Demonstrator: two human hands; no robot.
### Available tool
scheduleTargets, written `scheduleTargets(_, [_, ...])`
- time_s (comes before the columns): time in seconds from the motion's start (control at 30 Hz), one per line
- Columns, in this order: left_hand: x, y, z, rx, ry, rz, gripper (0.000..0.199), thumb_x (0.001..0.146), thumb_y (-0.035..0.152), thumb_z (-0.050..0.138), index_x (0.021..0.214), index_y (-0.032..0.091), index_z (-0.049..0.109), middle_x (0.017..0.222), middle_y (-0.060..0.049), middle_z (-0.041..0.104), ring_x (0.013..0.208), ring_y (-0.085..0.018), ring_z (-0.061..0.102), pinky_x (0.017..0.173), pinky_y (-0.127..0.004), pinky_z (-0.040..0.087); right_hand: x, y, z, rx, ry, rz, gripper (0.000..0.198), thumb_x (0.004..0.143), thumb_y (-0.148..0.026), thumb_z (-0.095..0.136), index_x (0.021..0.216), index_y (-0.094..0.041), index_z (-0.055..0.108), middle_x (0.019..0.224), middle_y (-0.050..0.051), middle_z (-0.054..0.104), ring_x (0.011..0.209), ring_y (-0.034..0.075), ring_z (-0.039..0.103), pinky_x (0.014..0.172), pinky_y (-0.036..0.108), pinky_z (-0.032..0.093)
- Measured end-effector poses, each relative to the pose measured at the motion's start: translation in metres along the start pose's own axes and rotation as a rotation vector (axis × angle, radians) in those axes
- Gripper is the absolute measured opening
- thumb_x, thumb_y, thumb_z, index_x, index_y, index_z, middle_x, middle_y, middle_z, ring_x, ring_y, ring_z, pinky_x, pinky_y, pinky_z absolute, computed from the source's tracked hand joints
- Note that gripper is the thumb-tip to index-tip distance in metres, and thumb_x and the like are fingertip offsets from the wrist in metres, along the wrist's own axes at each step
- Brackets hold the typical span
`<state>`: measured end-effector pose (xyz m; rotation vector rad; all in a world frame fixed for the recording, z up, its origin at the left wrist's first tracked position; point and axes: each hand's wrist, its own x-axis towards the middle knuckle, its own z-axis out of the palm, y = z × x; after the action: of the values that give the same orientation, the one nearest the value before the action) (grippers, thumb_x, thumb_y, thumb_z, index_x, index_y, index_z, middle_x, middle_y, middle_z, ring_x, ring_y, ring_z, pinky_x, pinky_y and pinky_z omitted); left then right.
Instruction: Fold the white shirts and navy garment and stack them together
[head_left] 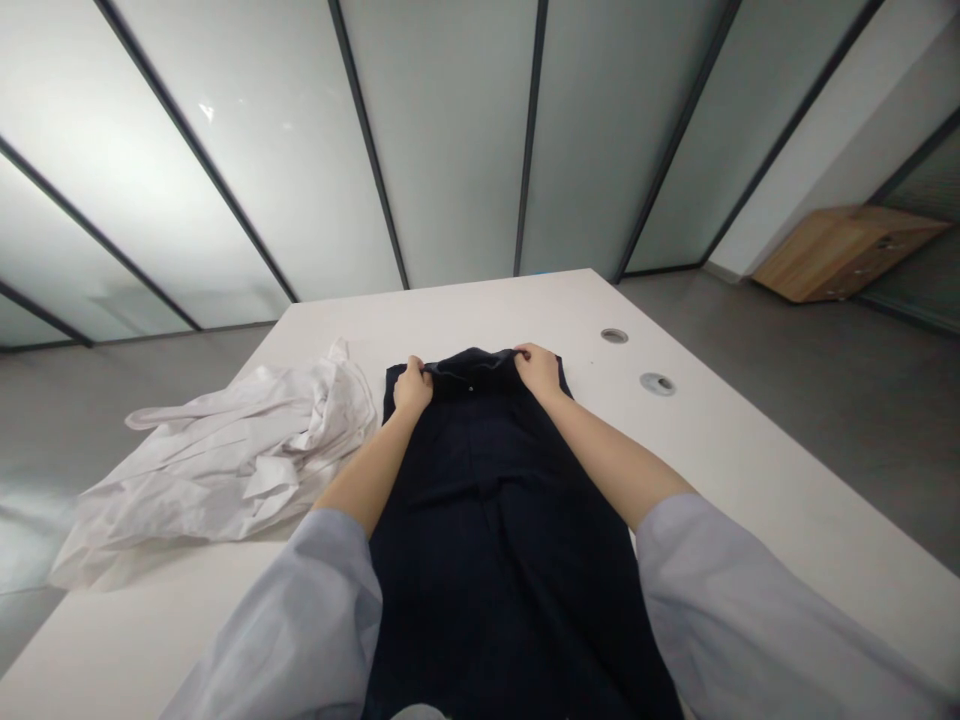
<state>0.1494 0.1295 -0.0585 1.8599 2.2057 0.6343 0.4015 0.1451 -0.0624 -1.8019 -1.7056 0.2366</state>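
Note:
A dark navy garment (pixel 480 520) lies lengthwise on the white table, its near end running down out of the bottom of the view. A small light dot, perhaps a button, shows near the middle of its far edge. My left hand (pixel 413 387) pinches that edge on the left, and my right hand (pixel 538 369) grips it on the right. Between the two hands the cloth is slightly raised and gapes a little, showing a paler inner side. Which kind of garment it is, I cannot tell.
Crumpled white clothing (pixel 255 450) lies left of the navy garment and hangs over the table's (pixel 750 500) left edge. Two round cable grommets (pixel 614 336) sit at the right. Behind stands a frosted glass partition (pixel 450 130); a wooden cabinet (pixel 832 250) is at far right.

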Motion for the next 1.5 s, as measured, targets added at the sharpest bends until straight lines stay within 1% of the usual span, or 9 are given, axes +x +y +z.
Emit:
scheduleTargets(0.13, [-0.009,-0.013,0.010,-0.122,0.019,0.009,0.021,0.088,0.021,0.045,0.107,0.022,0.054,0.092,-0.003,0.069,0.083,-0.019,0.065,0.076,-0.030,0.047,-0.010,0.011,0.010,0.065,-0.007,0.020,0.038,0.088,-0.022,0.042,0.111,-0.021,0.072,0.110,0.004,0.073,0.103,0.020,0.064,0.095,0.031,0.046])
scheduleTargets(0.3, [-0.013,-0.022,0.014,-0.151,0.024,0.003,0.016,0.084,0.022,0.050,0.097,0.021,0.058,0.094,-0.004,0.068,0.090,-0.020,0.064,0.083,-0.030,0.047,-0.020,0.020,0.008,-0.115,-0.097,-0.015,0.036,0.087,-0.021,0.045,0.110,-0.019,0.073,0.115,0.009,0.067,0.110,0.024,0.057,0.098,0.033,0.042])
scheduleTargets(0.43, [-0.016,-0.024,0.013,-0.130,0.105,0.001,0.026,0.084,0.022,0.050,0.108,0.017,0.056,0.103,-0.009,0.065,0.100,-0.021,0.061,0.089,-0.033,0.048,-0.025,0.022,0.004,-0.227,-0.061,-0.029,0.037,0.088,-0.024,0.044,0.112,-0.018,0.072,0.117,0.014,0.060,0.111,0.028,0.052,0.100,0.040,0.040])
scheduleTargets(0.53, [-0.020,-0.018,0.014,-0.021,0.203,0.139,0.037,0.087,0.027,0.046,0.121,0.013,0.053,0.124,-0.016,0.058,0.120,-0.024,0.052,0.102,-0.037,0.041,-0.027,0.018,0.007,-0.231,-0.025,-0.115,0.045,0.092,-0.033,0.039,0.127,-0.016,0.062,0.131,0.016,0.054,0.122,0.031,0.045,0.103,0.044,0.036])
scheduleTargets(0.63, [-0.023,-0.012,0.019,0.137,0.104,0.281,0.053,0.092,0.040,0.042,0.139,0.015,0.044,0.149,-0.016,0.040,0.140,-0.029,0.033,0.112,-0.043,0.029,-0.028,0.014,0.014,-0.281,-0.150,-0.176,0.058,0.095,-0.048,0.035,0.144,-0.018,0.045,0.153,0.014,0.035,0.140,0.034,0.026,0.110,0.050,0.026])
scheduleTargets(0.77, [-0.021,-0.012,0.027,0.289,-0.173,0.216,0.066,0.094,0.055,0.030,0.147,0.017,0.038,0.157,-0.016,0.029,0.146,-0.034,0.020,0.115,-0.052,0.020,-0.029,0.015,0.024,-0.348,-0.368,-0.050,0.076,0.093,-0.064,0.027,0.151,-0.016,0.032,0.159,0.016,0.021,0.146,0.038,0.013,0.114,0.055,0.013])
scheduleTargets(1.07, [-0.033,-0.017,0.022,0.273,-0.105,0.262,0.067,0.096,0.051,0.029,0.149,0.011,0.032,0.158,-0.017,0.027,0.146,-0.029,0.022,0.116,-0.041,0.022,-0.030,0.021,0.028,-0.357,-0.378,-0.025,0.079,0.093,-0.067,0.020,0.152,-0.016,0.030,0.160,0.017,0.017,0.146,0.037,0.012,0.115,0.055,0.011])
scheduleTargets(1.3, [-0.078,-0.028,0.014,0.372,-0.254,0.141,0.078,0.091,0.064,0.029,0.151,0.016,0.029,0.158,-0.018,0.023,0.146,-0.039,0.017,0.113,-0.060,0.019,-0.030,0.018,0.027,-0.342,-0.350,-0.039,0.075,0.094,-0.063,0.023,0.150,-0.014,0.034,0.159,0.018,0.021,0.146,0.036,0.015,0.115,0.054,0.014])
scheduleTargets(1.5, [-0.088,-0.031,0.017,0.396,-0.213,0.153,0.077,0.090,0.065,0.028,0.151,0.018,0.032,0.159,-0.017,0.023,0.145,-0.040,0.017,0.112,-0.063,0.017,-0.032,0.022,0.010,-0.317,-0.245,-0.133,0.060,0.097,-0.048,0.031,0.144,-0.012,0.042,0.153,0.017,0.036,0.142,0.028,0.028,0.113,0.045,0.025])
